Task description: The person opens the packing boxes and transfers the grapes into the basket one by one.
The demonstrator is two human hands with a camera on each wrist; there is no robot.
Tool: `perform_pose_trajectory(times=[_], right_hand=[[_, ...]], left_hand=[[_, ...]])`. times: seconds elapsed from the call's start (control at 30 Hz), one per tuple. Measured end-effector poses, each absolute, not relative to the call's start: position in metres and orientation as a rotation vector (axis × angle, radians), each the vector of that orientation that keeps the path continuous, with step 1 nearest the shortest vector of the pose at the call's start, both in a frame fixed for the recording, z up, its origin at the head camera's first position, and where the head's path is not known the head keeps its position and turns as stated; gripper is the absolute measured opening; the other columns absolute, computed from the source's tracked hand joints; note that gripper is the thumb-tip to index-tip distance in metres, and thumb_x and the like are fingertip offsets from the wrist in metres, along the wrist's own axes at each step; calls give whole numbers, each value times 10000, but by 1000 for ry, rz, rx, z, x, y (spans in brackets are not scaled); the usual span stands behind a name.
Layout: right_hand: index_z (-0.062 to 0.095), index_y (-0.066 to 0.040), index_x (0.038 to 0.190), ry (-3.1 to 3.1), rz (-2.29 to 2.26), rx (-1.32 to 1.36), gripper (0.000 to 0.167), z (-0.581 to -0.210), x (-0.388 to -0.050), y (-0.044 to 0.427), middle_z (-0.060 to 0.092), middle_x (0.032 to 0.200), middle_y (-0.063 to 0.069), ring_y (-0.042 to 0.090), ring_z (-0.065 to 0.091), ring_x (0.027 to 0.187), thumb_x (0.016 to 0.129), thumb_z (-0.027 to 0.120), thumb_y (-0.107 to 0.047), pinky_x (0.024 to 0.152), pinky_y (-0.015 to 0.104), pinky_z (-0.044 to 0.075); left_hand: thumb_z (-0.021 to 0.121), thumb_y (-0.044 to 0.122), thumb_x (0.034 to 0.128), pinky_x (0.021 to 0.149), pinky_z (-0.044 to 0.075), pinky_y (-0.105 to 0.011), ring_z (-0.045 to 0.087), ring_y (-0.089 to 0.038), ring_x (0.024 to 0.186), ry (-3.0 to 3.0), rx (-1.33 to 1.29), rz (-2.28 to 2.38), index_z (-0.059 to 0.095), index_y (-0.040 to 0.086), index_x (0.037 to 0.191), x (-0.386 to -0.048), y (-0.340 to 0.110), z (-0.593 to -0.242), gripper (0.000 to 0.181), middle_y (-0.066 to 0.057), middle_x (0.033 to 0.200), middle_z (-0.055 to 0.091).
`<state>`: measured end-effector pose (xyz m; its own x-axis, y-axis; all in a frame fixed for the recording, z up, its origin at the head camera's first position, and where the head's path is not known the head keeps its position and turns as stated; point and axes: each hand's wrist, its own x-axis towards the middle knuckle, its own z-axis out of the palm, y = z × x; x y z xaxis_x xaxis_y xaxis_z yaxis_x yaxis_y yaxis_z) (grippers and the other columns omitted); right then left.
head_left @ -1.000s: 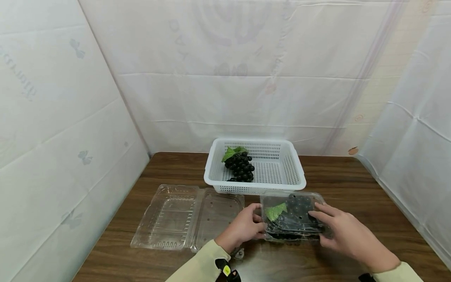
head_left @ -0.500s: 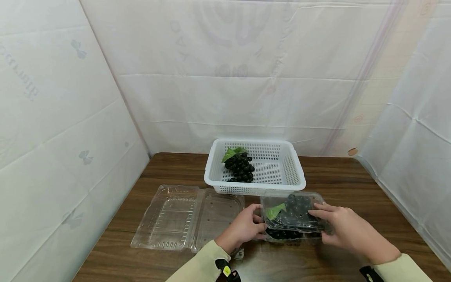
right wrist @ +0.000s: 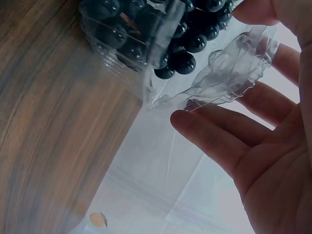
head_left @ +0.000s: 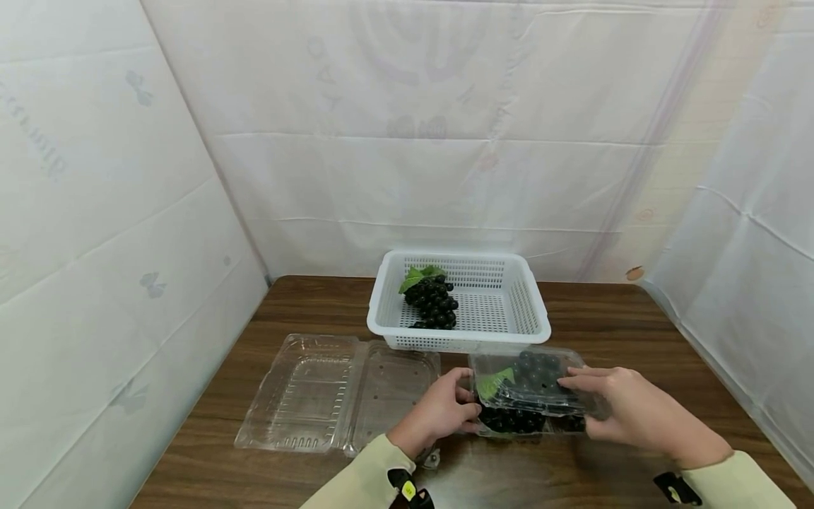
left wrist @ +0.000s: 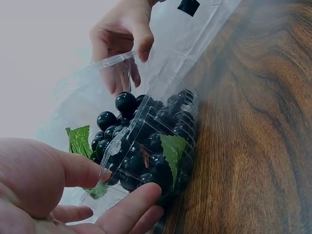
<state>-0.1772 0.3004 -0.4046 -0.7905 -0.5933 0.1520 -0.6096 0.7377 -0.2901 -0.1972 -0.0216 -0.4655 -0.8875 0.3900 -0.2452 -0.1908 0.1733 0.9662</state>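
Observation:
A clear plastic clamshell box (head_left: 528, 433) filled with black grapes (left wrist: 105, 120) and green leaves (left wrist: 173, 153) sits on the table at front right. Its lid (head_left: 540, 404) stands partly raised, with a gap along the near side. My left hand (head_left: 439, 406) grips the box's left side, thumb at the rim and fingers lower on the wall. On the other side, my right hand (head_left: 636, 410) holds the lid's right edge between thumb and fingers. Through the gap, the right wrist view shows bare grapes (right wrist: 181, 63) under the tilted lid.
Left of the hands lies a second clear clamshell box (head_left: 311, 396), unfolded flat on the wooden table (head_left: 210, 459). Behind stands a white perforated basket (head_left: 461, 339) with a grape bunch (head_left: 435, 304) at its left. White cloth walls (head_left: 445, 177) enclose the table's back and sides.
The lid's near edge has risen from the box, widening the gap above the grapes. My right hand has shifted slightly up and right with it; my left hand has stayed in place.

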Motion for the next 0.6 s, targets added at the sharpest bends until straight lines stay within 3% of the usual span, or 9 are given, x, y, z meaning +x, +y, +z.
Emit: perform_pose_trajectory(times=[0.17,0.3,0.4,0.47,0.53,0.6], right_hand=[[709,-225,1301,-2830,613,996,508,-400,-176,306,690,1328,167,-179,231,439,830,760,-43,419,157,376],[728,-268,1260,-2704,589,1001,514,-395,-178,312,749,1234,37,-157,538,670,806,823,-46,501,116,419],[737,-279,1241,-2634,576,1000,523,-390,-179,318,765,1179,-39,-88,639,851,788,854,-46,562,81,416],[742,-287,1228,-2610,590,991,525,-385,-180,321,769,1154,-67,-83,654,855,781,862,-39,561,67,425],[745,-286,1218,-2599,628,990,523,-381,-181,324,774,1134,-64,-111,591,734,783,856,-17,518,68,400],[747,-291,1204,-2597,662,976,516,-377,-182,327,777,1114,-70,-104,582,709,787,851,-5,494,73,400]], left_hand=[[669,-29,950,743,636,-445,688,-253,873,2005,196,1748,425,112,1531,-196,-23,-465,646,-169,1198,622],[672,-19,948,729,636,-444,690,-245,824,2008,203,1730,441,115,1520,-195,-23,-463,631,-154,1175,627],[668,-17,950,730,636,-453,696,-250,813,2007,208,1716,437,110,1523,-195,-23,-463,631,-150,1174,629],[666,-19,949,727,636,-458,700,-257,815,2004,210,1703,431,104,1529,-196,-23,-462,637,-152,1178,636],[662,-21,950,723,634,-459,704,-263,817,2001,219,1688,427,99,1531,-197,-22,-462,638,-155,1185,643],[660,-25,949,719,634,-455,706,-265,821,1994,228,1679,428,93,1529,-197,-22,-462,636,-158,1186,649]])
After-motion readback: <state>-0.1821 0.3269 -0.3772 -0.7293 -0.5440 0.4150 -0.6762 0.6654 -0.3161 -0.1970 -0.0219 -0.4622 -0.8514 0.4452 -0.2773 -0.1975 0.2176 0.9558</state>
